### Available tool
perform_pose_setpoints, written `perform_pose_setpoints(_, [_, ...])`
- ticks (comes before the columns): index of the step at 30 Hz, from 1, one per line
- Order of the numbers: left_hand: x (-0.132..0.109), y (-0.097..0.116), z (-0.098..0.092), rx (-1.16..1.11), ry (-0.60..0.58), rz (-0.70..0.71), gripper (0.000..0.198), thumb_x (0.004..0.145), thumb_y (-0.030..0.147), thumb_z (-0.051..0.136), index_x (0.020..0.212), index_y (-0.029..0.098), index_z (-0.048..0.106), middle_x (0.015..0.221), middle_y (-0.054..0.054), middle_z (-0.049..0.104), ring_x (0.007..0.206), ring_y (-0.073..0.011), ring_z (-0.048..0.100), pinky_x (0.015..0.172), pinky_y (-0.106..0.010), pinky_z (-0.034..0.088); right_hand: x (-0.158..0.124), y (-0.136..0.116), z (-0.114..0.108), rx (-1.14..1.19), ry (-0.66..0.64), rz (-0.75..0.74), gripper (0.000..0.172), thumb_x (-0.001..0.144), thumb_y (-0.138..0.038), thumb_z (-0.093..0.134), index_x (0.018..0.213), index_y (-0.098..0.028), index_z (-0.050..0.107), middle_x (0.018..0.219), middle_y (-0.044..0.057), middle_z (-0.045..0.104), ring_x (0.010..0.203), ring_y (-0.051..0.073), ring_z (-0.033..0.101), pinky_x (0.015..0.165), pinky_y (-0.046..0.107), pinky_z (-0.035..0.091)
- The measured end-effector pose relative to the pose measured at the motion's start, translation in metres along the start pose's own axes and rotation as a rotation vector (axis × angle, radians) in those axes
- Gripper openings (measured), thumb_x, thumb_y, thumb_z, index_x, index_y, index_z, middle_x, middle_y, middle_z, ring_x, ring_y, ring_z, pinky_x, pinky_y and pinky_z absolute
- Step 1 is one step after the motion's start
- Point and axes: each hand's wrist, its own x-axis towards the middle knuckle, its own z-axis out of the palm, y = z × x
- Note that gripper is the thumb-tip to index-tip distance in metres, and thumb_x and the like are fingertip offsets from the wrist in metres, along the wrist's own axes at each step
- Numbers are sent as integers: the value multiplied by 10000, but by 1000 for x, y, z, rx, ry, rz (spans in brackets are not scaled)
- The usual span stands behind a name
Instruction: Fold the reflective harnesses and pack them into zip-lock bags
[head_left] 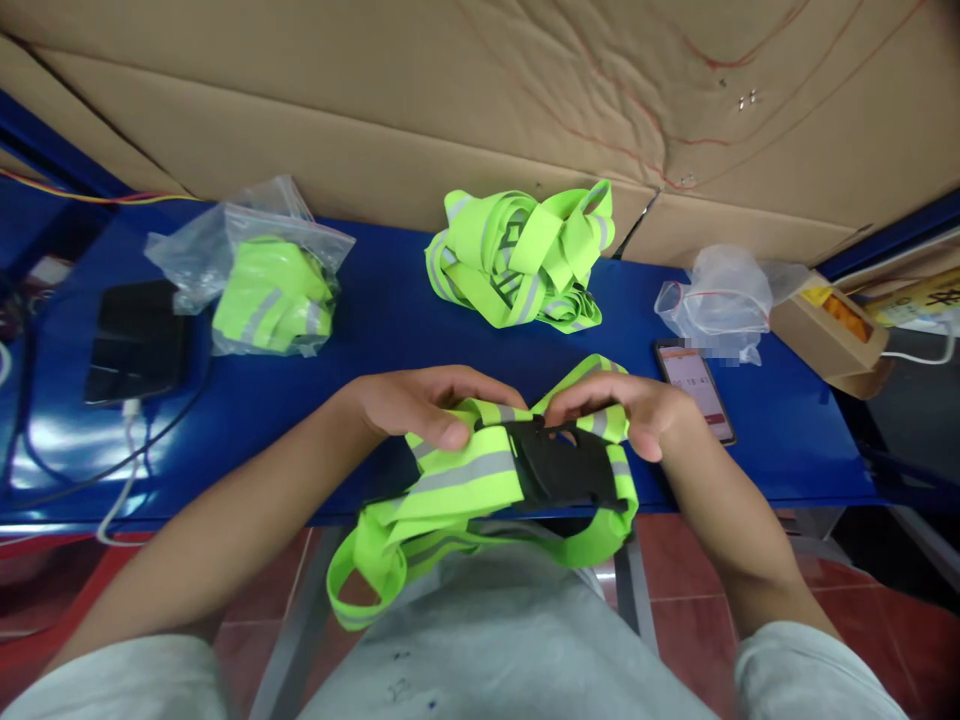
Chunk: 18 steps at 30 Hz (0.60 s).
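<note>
Neon-yellow vest [465, 480] of straps with grey reflective bands, held just over the near edge of the table [390, 320], above the lap, loose loops hanging below the table edge. Black patch [562, 465] on the vest's front, facing up. Left hand [420, 400] closed on the straps, thumb pressing a folded band down, fingers curled over the top. Right hand [637, 405] pinching the top of the black patch and the strap behind it, fingertips tight together. Both grips narrow, holding the vest.

Judged step: gathering and folding the straps flat around the patch, partway, hanging loops not yet tucked in. Next fold probably calling for layers pinned under the left thumb and the dangling loop brought up untwisted.

Middle of the table, toward its far side: pile of loose vests [517, 255]. Left part of the table: bagged vest [270, 290], dark flat device [135, 340] with a white cable. Right part of the table: phone [697, 385] with lit screen, empty clear bag [720, 295] behind it, small cardboard box [825, 335] at the right end. Cardboard sheet [450, 120] standing along the far edge of the table.
</note>
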Motion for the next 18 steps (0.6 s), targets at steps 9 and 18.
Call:
perform_pose_setpoints(9, [0,14,0,311,-143,-1,619,849,675,818,1239,194,808,1032,-112,830,784,-226,753,693,-257,590,-1,2,-6,-143,-74,-81,575,786,-657,874,972,-115,829,798,56,741,683,156,670,694,248,540])
perform_pose_setpoints(18, [16,-1,11,-4,69,260,587,675,550,984,1109,194,813,967,-144,831,1030,-382,803,969,-508,621,24,24,5,130,219,-449,907,489,-1064,678,867,-242,614,653,-63,449,608,153,475,678,396,559])
